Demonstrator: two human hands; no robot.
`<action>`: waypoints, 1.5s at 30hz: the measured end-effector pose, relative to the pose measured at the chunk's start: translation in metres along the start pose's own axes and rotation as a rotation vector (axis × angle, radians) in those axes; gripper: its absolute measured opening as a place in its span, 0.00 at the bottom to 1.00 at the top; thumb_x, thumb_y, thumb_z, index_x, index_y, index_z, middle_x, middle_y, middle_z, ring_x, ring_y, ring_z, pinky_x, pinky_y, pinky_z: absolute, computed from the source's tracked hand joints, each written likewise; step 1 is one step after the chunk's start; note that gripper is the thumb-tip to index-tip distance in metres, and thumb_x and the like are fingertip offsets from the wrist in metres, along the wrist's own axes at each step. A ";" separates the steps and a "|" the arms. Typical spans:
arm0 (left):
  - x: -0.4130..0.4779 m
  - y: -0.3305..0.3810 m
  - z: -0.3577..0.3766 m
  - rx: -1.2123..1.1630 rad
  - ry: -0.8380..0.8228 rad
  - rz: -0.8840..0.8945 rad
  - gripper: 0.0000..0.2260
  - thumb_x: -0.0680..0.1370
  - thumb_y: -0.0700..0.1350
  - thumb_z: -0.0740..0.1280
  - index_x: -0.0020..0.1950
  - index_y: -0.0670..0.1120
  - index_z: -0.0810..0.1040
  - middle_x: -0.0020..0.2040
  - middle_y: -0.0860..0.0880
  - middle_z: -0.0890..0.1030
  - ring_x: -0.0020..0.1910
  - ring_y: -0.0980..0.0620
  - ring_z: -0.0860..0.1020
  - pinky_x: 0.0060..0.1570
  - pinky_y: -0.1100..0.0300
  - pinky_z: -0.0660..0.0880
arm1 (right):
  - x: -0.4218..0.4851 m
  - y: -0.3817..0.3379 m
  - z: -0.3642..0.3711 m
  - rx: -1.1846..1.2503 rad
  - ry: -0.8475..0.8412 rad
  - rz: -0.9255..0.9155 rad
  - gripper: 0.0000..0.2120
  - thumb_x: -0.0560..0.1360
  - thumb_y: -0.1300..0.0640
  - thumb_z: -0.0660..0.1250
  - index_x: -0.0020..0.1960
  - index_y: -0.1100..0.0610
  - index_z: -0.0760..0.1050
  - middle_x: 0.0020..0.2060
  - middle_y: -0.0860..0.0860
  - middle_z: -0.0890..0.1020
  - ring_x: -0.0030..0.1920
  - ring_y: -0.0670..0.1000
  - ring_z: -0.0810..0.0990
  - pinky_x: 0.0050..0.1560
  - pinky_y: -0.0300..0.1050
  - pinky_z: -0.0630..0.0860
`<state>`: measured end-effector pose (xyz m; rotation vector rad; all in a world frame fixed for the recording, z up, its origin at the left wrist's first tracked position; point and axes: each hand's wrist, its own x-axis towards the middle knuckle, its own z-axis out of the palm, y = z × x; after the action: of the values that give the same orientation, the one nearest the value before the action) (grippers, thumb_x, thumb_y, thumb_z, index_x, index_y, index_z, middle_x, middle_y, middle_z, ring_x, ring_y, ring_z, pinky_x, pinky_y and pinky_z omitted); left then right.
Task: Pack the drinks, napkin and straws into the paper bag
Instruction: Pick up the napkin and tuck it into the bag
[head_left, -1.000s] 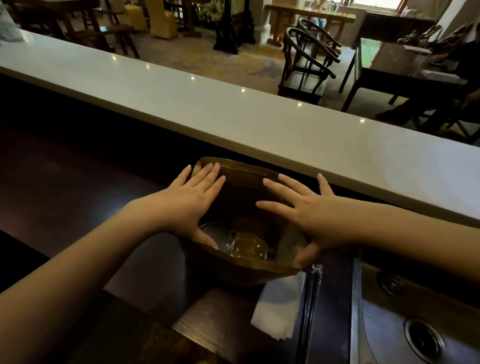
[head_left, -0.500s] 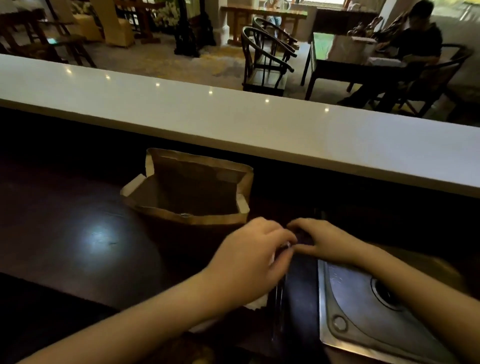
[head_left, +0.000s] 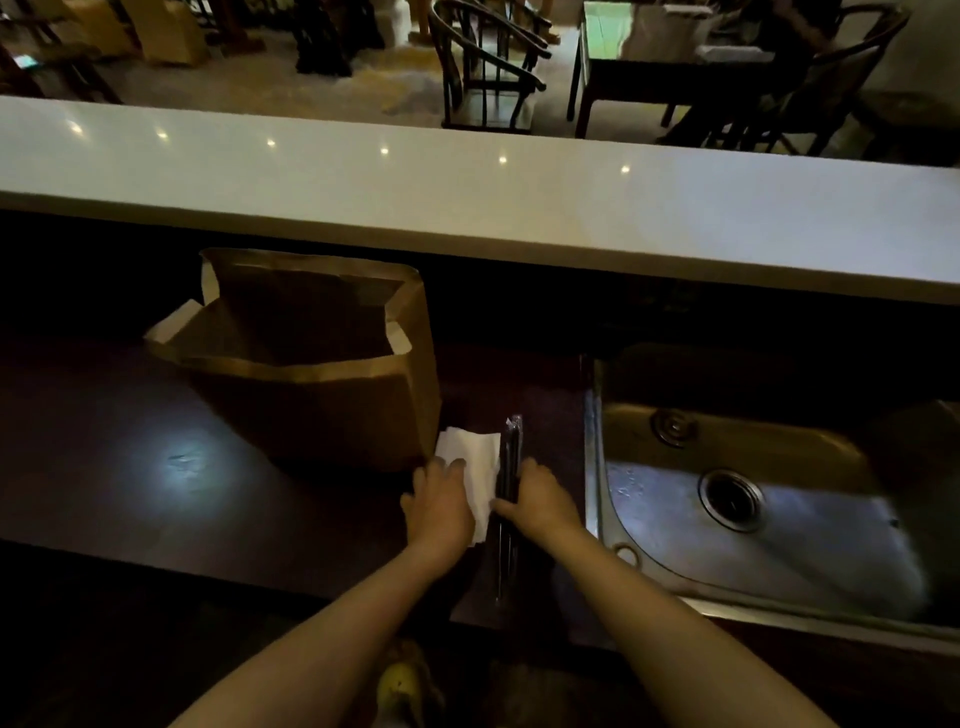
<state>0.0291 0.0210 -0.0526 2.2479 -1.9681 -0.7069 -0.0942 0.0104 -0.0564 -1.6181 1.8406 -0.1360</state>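
Down on the dark table (head_left: 156, 493), the left hand (head_left: 439, 506) is lying palm-down on the white napkin (head_left: 475, 467), fingers pressing it flat rather than closing round it. Just beside it, the right hand (head_left: 540, 501) is resting on the wrapped straws (head_left: 509, 467), fingers curling over the bundle; whether they are gripping it is not clear. Napkin and straws are lying side by side, touching, with the straws running away from the person. The bag (head_left: 322, 405) is standing upright and open just left of the napkin, its near corner almost touching it; its inside is too dark to make out any drinks. A steel sink (head_left: 753, 519) is sitting to the right of the straws, and a white ledge (head_left: 467, 208) is running across behind everything.
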 end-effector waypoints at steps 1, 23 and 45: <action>-0.001 0.000 0.002 -0.022 0.015 -0.023 0.26 0.76 0.39 0.62 0.73 0.50 0.58 0.72 0.45 0.60 0.69 0.42 0.60 0.65 0.46 0.64 | -0.001 -0.001 0.003 -0.014 0.013 0.005 0.28 0.73 0.50 0.69 0.66 0.62 0.63 0.63 0.61 0.71 0.60 0.60 0.75 0.54 0.51 0.75; -0.018 0.040 -0.102 -0.161 0.224 0.411 0.09 0.77 0.44 0.62 0.53 0.47 0.80 0.45 0.46 0.83 0.44 0.48 0.80 0.39 0.55 0.74 | -0.013 -0.042 -0.110 -0.327 0.201 -0.663 0.15 0.74 0.53 0.66 0.59 0.54 0.77 0.61 0.53 0.77 0.66 0.55 0.70 0.64 0.52 0.65; -0.002 -0.085 -0.305 0.089 0.506 0.324 0.17 0.75 0.40 0.63 0.63 0.47 0.75 0.56 0.45 0.82 0.55 0.45 0.79 0.54 0.52 0.75 | -0.016 -0.284 -0.127 -0.669 0.209 -0.790 0.08 0.77 0.60 0.61 0.52 0.59 0.76 0.47 0.57 0.80 0.40 0.56 0.76 0.36 0.46 0.69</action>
<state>0.2241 -0.0356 0.1904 1.8329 -2.0398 -0.0100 0.0758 -0.0820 0.1875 -2.8374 1.3363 -0.0266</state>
